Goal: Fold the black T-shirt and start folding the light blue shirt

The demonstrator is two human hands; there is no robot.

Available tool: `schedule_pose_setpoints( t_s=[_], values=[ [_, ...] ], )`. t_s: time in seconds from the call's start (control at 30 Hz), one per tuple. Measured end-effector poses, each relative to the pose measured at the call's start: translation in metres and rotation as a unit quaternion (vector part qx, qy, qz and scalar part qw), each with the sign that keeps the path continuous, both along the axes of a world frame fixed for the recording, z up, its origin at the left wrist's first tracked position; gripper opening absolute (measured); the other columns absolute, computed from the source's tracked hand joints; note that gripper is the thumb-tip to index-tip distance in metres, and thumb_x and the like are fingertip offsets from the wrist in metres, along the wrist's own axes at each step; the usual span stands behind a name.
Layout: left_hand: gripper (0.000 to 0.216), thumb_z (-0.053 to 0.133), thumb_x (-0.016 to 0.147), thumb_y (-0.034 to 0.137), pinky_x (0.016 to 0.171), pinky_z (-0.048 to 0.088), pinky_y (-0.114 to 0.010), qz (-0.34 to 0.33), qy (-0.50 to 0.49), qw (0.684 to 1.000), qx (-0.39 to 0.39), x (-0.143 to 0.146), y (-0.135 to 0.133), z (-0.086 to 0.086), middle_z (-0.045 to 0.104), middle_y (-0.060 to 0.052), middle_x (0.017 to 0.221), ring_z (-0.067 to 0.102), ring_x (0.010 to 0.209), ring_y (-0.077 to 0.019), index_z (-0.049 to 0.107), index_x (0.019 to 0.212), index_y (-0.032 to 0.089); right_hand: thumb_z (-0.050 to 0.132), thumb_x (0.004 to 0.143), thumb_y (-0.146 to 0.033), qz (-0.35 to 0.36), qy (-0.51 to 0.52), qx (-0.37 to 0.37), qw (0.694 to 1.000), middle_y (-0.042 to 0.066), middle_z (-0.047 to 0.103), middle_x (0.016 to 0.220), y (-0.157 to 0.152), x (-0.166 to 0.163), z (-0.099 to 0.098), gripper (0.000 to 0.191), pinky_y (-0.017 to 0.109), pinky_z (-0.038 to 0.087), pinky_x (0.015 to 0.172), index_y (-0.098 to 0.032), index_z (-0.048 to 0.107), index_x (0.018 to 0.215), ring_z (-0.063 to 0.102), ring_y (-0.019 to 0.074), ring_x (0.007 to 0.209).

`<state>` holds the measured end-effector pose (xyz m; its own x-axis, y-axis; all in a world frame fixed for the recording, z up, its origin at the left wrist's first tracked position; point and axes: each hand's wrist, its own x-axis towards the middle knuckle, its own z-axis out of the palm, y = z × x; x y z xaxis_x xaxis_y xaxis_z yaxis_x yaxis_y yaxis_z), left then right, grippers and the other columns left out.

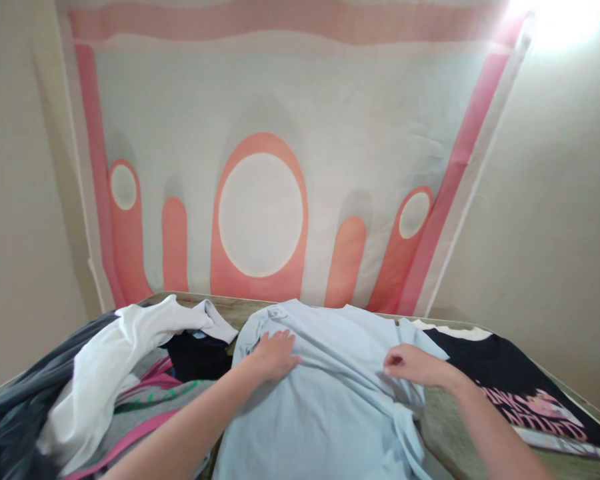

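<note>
A light blue t-shirt (325, 400) lies spread on the table in front of me. My left hand (275, 355) rests flat on its upper left part, fingers apart. My right hand (409, 365) pinches a fold of the same shirt near its right side, where the fabric bunches into creases.
A heap of clothes lies at the left: a white garment (110, 360), a black one (200, 357), grey and pink fabric (145, 407). A black printed t-shirt (510, 380) lies flat at the right. The table's wooden edge (575, 397) runs along the right. A pink-and-white cloth (280, 167) hangs on the wall behind.
</note>
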<state>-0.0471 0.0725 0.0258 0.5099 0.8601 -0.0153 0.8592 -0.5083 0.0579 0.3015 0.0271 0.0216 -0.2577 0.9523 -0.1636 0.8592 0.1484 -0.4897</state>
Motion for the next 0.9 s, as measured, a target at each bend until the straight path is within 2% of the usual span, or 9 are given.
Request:
schedule_pose_setpoints(
  t_s=[0.07,0.1,0.17,0.27,0.43,0.53,0.67,0.77,0.9],
  values=[
    [0.063,0.026,0.083,0.058,0.096,0.02,-0.054,-0.006,-0.004,0.999,-0.037,0.009,-0.014,-0.012,0.024,-0.012,0.142,0.023,0.127,-0.0337,0.031,0.134,0.023,0.044,0.075,-0.031,-0.056,-0.027,0.09,0.994,0.011,0.064,0.101,0.01,0.0,-0.016,0.036,0.03,0.041,0.082,-0.012,0.062,0.101,0.057,0.021,0.091],
    [0.066,0.021,0.082,0.062,0.096,0.017,-0.056,-0.006,-0.005,0.999,-0.04,0.012,-0.018,-0.019,0.018,-0.011,0.144,0.017,0.129,-0.0349,0.026,0.136,0.024,0.041,0.077,-0.03,-0.075,-0.054,0.106,0.99,0.013,0.06,0.11,0.014,0.0,-0.025,0.04,0.033,0.038,0.088,-0.011,0.058,0.108,0.054,0.0226,0.099],
    [0.069,0.016,0.081,0.066,0.096,0.009,-0.061,-0.006,-0.011,1.0,-0.027,0.013,-0.02,-0.03,0.013,-0.009,0.145,0.008,0.13,-0.0364,0.02,0.138,0.027,0.039,0.08,-0.035,-0.095,-0.115,0.096,0.984,0.016,0.047,0.126,0.02,0.0,-0.045,0.048,0.039,0.031,0.095,-0.01,0.05,0.12,0.044,0.0264,0.114],
    [0.069,0.014,0.08,0.068,0.096,0.004,-0.062,-0.014,-0.019,1.0,-0.016,0.006,-0.01,-0.035,0.012,-0.006,0.146,0.005,0.131,-0.0363,0.017,0.138,0.031,0.033,0.081,-0.051,-0.139,-0.17,0.066,0.973,0.012,0.026,0.142,0.028,0.001,-0.067,0.062,0.049,0.022,0.099,-0.017,0.035,0.132,0.024,0.0313,0.128],
    [0.07,0.017,0.079,0.069,0.098,0.003,-0.059,-0.038,-0.005,0.999,-0.029,-0.003,0.017,-0.026,0.011,-0.004,0.146,0.005,0.131,-0.0335,0.016,0.138,0.031,0.02,0.078,-0.067,-0.181,-0.193,0.026,0.964,0.003,0.009,0.147,0.049,0.008,-0.072,0.071,0.059,0.01,0.098,-0.028,0.02,0.138,0.008,0.0328,0.132],
    [0.069,0.02,0.08,0.067,0.099,0.003,-0.057,-0.037,-0.002,0.999,-0.014,0.001,0.025,-0.023,0.015,-0.005,0.145,0.009,0.131,-0.032,0.019,0.138,0.031,0.02,0.079,-0.066,-0.17,-0.196,0.034,0.965,0.005,0.01,0.147,0.063,0.013,-0.069,0.072,0.056,0.01,0.1,-0.026,0.02,0.138,0.009,0.0311,0.132],
    [0.063,0.03,0.084,0.057,0.103,0.002,-0.051,-0.015,-0.026,0.995,0.09,0.008,0.016,-0.027,0.011,-0.005,0.146,0.008,0.132,-0.0287,0.017,0.138,0.027,0.021,0.082,-0.06,-0.153,-0.197,0.07,0.966,0.006,0.014,0.146,0.067,0.018,-0.068,0.067,0.052,0.013,0.102,-0.023,0.022,0.138,0.013,0.0291,0.131],
    [0.058,0.033,0.085,0.049,0.104,0.003,-0.048,0.001,-0.043,0.991,0.129,0.006,-0.002,-0.036,0.01,-0.004,0.146,0.007,0.132,-0.0268,0.02,0.138,0.028,0.026,0.084,-0.053,-0.141,-0.198,0.078,0.967,0.008,0.023,0.143,0.055,0.02,-0.064,0.06,0.051,0.015,0.101,-0.021,0.029,0.135,0.02,0.0287,0.13],
    [0.055,0.027,0.086,0.051,0.103,0.005,-0.051,0.038,-0.047,0.994,0.091,-0.002,-0.024,-0.044,0.013,-0.005,0.146,0.009,0.132,-0.0281,0.028,0.135,0.027,0.043,0.079,-0.043,-0.1,-0.153,0.089,0.979,0.013,0.037,0.135,0.021,0.015,-0.05,0.054,0.046,0.021,0.102,-0.016,0.045,0.125,0.03,0.0276,0.125]
  ],
)
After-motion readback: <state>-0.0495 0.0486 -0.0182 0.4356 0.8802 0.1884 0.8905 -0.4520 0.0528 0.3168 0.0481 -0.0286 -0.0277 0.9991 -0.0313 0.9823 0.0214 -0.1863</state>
